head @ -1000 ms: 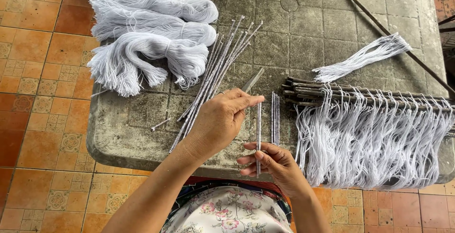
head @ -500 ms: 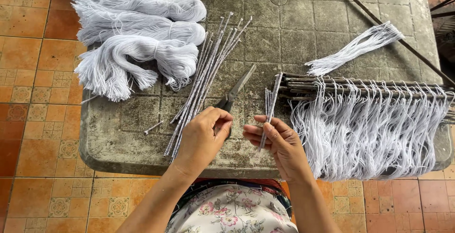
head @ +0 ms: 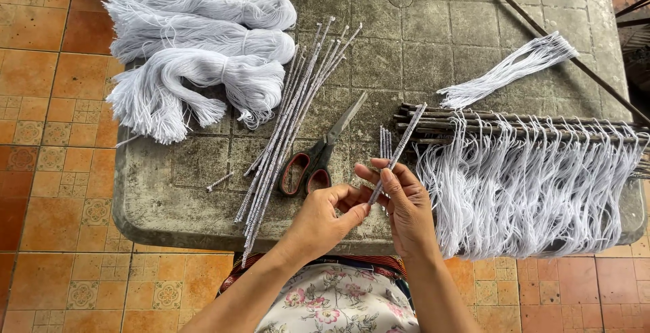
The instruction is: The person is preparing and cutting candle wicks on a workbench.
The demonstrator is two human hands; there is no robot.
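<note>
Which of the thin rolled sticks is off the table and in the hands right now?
The single stick slanting up from the right hand, with the left hand at its lower end. The long bundle and the short few lie flat on the table.

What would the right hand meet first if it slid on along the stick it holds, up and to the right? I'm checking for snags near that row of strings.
Probably the dark rods carrying the hanging white strings: the right hand pinches a thin stick whose tip already reaches their ends. Depth is unclear.
</note>
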